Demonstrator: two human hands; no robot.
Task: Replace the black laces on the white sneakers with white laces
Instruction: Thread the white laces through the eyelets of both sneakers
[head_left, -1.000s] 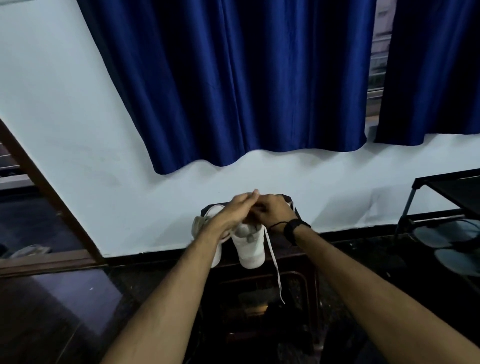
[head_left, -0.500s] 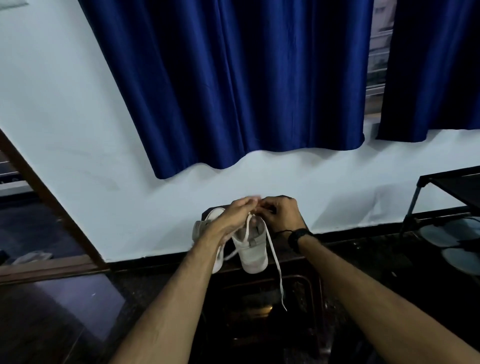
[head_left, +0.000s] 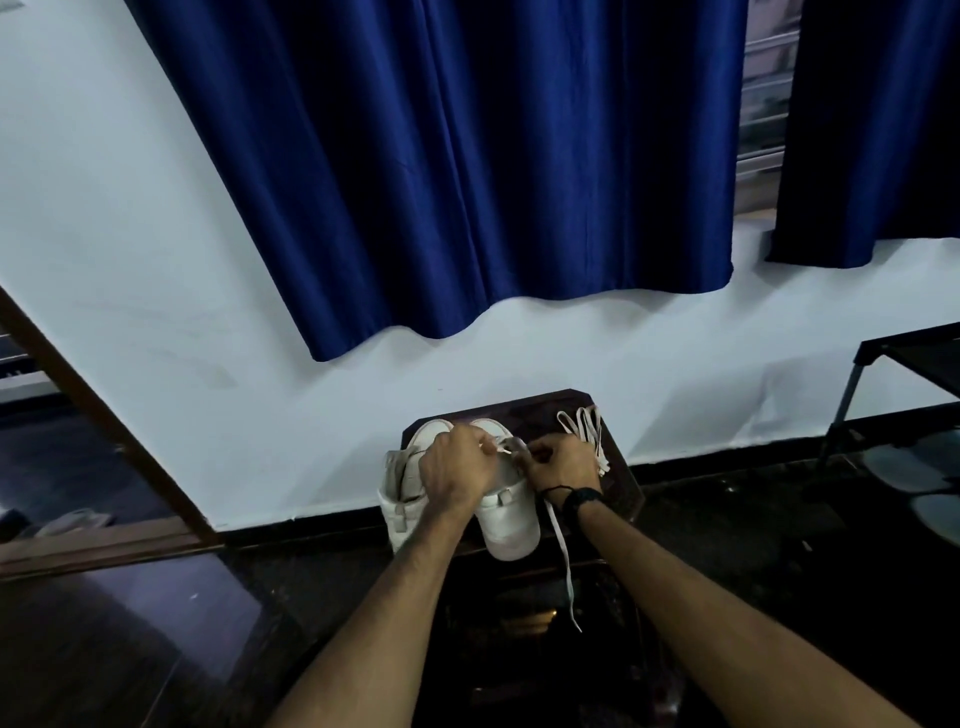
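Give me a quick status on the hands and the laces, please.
Left hand and right hand both pinch the white lace over the right sneaker. One end hangs off the stool. Spare lace lies behind. Nothing obstructing.

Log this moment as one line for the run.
step: threading white lace into right sneaker | left hand: pinching lace | right hand: pinching lace | spare lace: on stand | left sneaker: untouched

My left hand (head_left: 457, 465) and right hand (head_left: 558, 465) cover the eyelets of the right-hand sneaker (head_left: 506, 525), so I can't tell where the lace (head_left: 563, 561) threads. My fingertips blur together. The shoe rack (head_left: 914, 364) is cut off at the right edge.
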